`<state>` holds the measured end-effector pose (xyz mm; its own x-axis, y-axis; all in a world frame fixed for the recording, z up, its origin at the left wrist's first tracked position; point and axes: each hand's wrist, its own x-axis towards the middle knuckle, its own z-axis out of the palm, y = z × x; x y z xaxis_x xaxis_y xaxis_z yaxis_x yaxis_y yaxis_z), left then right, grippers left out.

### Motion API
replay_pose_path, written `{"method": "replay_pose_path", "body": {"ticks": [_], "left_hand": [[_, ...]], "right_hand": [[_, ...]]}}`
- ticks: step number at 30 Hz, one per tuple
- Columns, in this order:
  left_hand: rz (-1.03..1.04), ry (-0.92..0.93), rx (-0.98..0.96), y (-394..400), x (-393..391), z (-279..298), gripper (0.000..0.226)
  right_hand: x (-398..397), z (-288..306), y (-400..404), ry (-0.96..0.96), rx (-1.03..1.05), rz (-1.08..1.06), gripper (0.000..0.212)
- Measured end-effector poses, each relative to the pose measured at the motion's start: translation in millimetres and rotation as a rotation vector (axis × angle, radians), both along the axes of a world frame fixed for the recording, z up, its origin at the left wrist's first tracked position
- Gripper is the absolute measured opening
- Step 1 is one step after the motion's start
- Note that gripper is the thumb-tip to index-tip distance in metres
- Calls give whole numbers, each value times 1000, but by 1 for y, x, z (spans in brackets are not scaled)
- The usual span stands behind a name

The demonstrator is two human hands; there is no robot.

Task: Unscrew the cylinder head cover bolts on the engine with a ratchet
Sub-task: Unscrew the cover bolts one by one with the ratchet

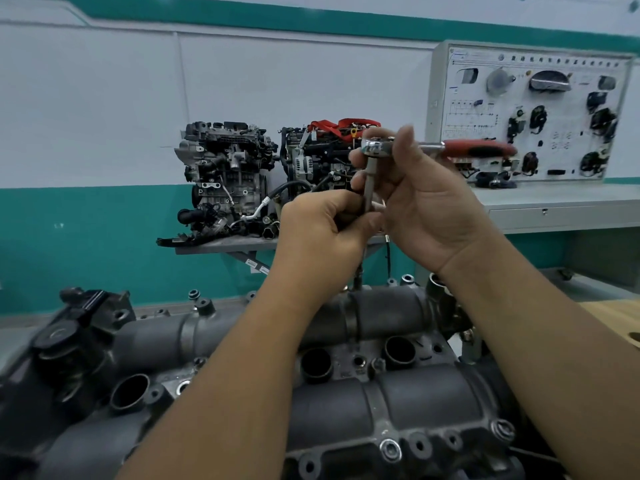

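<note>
Holding: both hands are raised at frame centre above the grey cast-metal cylinder head cover [398, 386], which fills the lower half of the frame.
Right hand [426, 206]: its grip is curled around the head of the chrome ratchet with red handle [377, 147]; the handle points toward the right of the frame.
Left hand [322, 226]: its grip is closed on the lower part of the steel extension bar [370, 183] hanging from the ratchet head.
Bolts: one flanged silver bolt [390, 449] sits in the cover's near edge, lower centre; another [502, 429] sits to its right.
Background: two display engines [225, 174] stand on a grey wall shelf [221, 245], centre left; a white training panel [530, 112] stands on a grey bench [561, 206], upper right.
</note>
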<state>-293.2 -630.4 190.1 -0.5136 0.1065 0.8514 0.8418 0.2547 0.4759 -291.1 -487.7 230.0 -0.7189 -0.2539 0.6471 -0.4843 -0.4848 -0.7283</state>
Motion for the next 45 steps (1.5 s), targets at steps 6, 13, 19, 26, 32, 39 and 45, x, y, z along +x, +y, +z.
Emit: {"method": "replay_pose_path", "body": {"ticks": [6,13,19,26,32,39,45], "left_hand": [[39,-7,-42,-1,0,1,17],[39,5,-73,-3,5,3,32],[108,53,-17,-1,6,1,27],[52,51,-7,1,3,-1,17],[161,105,116,0,4,1,48],[494,-64,-123,-8,2,1,25],[560,-61,-459,-15,4,1,8]], "right_hand": [[3,0,-3,-34,-26,25,34],[10,-1,-7,-100,-48,110,51],[14,0,-9,2,2,13,36],[12,0,-2,5,-15,122,24],[11,-2,-13,18,0,17,27],[15,-2,-17,105,26,-189,24],[17,-3,-19,167,16,-219,20]]}}
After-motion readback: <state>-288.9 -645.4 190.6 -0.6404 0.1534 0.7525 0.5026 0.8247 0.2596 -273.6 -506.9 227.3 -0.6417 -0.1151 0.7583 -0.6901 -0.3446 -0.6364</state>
